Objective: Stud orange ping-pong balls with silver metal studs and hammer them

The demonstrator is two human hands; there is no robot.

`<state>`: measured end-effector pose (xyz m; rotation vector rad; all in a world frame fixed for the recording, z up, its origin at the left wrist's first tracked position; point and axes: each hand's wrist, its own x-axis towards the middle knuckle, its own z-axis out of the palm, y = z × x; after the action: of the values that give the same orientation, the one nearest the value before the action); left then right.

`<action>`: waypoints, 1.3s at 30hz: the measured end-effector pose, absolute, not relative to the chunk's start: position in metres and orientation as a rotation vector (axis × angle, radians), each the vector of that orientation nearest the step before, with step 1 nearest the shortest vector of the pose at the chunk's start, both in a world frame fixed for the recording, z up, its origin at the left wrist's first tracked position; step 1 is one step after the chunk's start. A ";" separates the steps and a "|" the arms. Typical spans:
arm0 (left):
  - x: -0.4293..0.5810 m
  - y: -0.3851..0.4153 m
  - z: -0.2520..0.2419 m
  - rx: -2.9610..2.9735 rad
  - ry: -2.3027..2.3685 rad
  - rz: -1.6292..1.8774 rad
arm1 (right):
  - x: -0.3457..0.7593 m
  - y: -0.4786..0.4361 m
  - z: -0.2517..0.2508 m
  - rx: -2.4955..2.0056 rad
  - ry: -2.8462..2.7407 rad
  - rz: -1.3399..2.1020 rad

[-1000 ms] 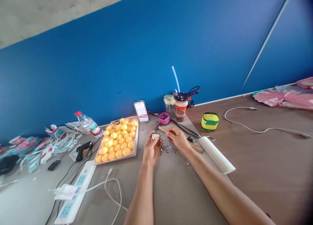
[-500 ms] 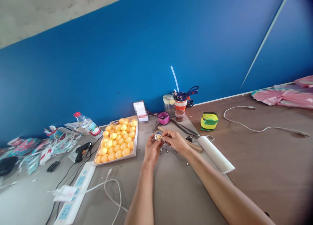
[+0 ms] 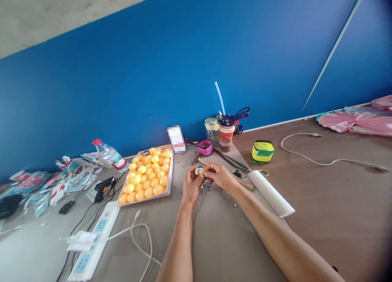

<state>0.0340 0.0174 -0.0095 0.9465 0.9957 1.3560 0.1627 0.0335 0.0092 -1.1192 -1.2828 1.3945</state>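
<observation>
My left hand (image 3: 191,186) is closed around a small ball (image 3: 199,171), yellow-orange with shiny silvery and dark pieces on its surface. Against the ball's right side, my right hand (image 3: 219,175) has its fingers pinched together; whether a small piece sits between them is too tiny to make out. Both hands are held above the grey table mat. Several small shiny bits (image 3: 209,188) lie on the mat just beneath them. Left of the hands stands a shallow box of orange balls (image 3: 168,183), set in rows.
A power strip (image 3: 92,249) with white cables lies front left, near a glue gun (image 3: 102,188) and a water bottle (image 3: 110,155). Behind the hands are a purple container (image 3: 205,147), a jar (image 3: 212,132) and cups (image 3: 227,131). To the right lie a white roll (image 3: 271,193) and a yellow-green band (image 3: 262,151).
The ball has turned slightly in my left hand, and the fingers of both hands have shifted a little. The rest of the scene stays the same apart from a slight camera shift.
</observation>
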 end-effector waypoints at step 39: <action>0.038 0.015 -0.003 0.763 0.849 1.386 | 0.177 0.050 -0.007 -1.136 -1.255 1.302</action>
<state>0.0379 0.0154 -0.0030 0.7632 0.8492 1.3864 0.1770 0.0500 -0.0065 -1.1358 -1.2547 1.3018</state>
